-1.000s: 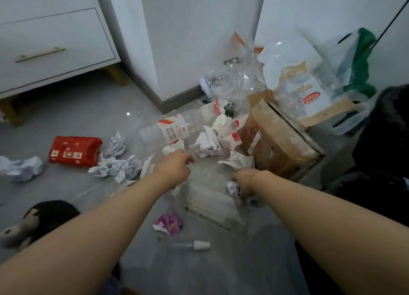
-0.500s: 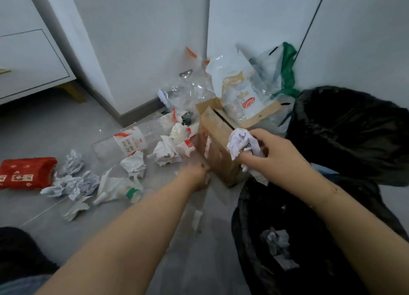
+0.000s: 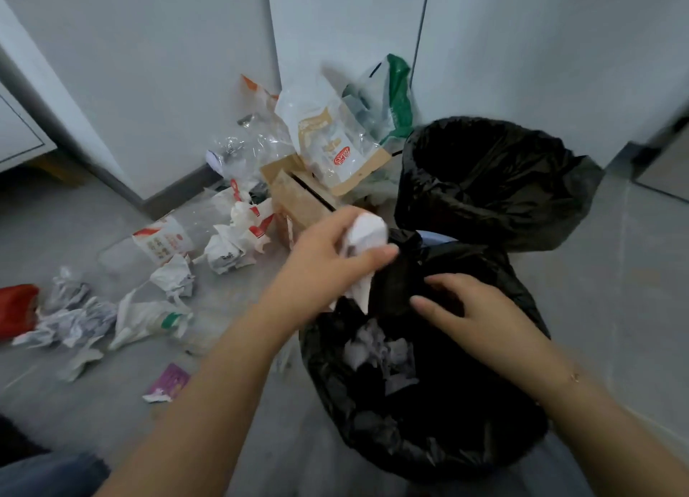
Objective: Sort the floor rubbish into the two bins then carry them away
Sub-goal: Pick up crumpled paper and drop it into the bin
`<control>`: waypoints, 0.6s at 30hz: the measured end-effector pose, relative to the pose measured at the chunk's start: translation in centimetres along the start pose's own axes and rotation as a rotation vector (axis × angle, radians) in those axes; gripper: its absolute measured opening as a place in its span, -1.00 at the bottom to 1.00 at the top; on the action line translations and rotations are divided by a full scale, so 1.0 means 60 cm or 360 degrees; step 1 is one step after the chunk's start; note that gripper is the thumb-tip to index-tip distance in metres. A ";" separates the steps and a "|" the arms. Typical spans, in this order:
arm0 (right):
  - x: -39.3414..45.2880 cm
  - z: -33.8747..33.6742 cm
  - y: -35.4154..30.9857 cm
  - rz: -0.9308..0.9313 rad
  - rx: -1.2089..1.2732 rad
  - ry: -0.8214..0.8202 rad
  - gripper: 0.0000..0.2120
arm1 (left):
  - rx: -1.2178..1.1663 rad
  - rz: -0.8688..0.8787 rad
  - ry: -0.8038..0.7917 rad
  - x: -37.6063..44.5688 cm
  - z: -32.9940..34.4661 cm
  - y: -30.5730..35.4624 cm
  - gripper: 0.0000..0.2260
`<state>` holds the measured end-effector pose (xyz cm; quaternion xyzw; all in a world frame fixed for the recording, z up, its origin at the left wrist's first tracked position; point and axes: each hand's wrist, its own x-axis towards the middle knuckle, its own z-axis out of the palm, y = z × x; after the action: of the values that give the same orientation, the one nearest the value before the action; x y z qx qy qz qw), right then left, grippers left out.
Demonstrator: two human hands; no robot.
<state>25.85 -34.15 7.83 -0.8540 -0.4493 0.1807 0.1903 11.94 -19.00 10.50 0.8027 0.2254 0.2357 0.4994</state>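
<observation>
The near black plastic bin bag [image 3: 428, 403] gapes open on the grey tiled floor [image 3: 242, 422], its crinkled rim free on the side toward the person, with bare floor in front of it and off to its right. Behind it, touching its far rim, stands a second black bin bag [image 3: 496, 183], mouth open, set against the white wall panels [image 3: 335, 30]. Left of the near bag sits a brown cardboard box [image 3: 298, 201] with clear and printed plastic packaging [image 3: 328, 138] heaped on and behind it. Further left, crumpled white paper scraps [image 3: 175, 276], a clear bottle with a red-and-white label [image 3: 160, 241] and a red packet [image 3: 16, 310] are strewn over the floor, well apart from the bag; a small purple wrapper [image 3: 167, 381] lies nearer the person. Grey crumpled paper [image 3: 380, 351] already lies inside the near bag. The left hand [image 3: 328, 269] is above the bag's left rim, fingers curled round a crumpled white paper wad [image 3: 363, 235]. The right hand [image 3: 473, 313] hovers over the bag's mouth, fingers extended and loose, holding nothing, fingertips close to the rim's folded plastic.
</observation>
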 end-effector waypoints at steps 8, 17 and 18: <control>-0.049 0.009 0.066 -0.0118 0.0005 0.0547 -0.76 | 0.0963 0.0102 -0.0626 -0.028 0.035 -0.023 -0.41; -0.051 0.082 -0.032 -0.0157 -0.0134 0.0583 -0.81 | 0.0775 0.0019 0.0304 -0.048 -0.073 -0.090 -0.76; -0.047 0.090 -0.048 -0.0111 -0.0202 0.0535 -0.80 | 0.0747 -0.0154 0.0262 -0.055 -0.091 -0.107 -0.71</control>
<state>19.73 -34.08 4.95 -0.8664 -0.4508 -0.0001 0.2145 5.24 -14.57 6.30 0.8630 0.3520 0.2174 0.2900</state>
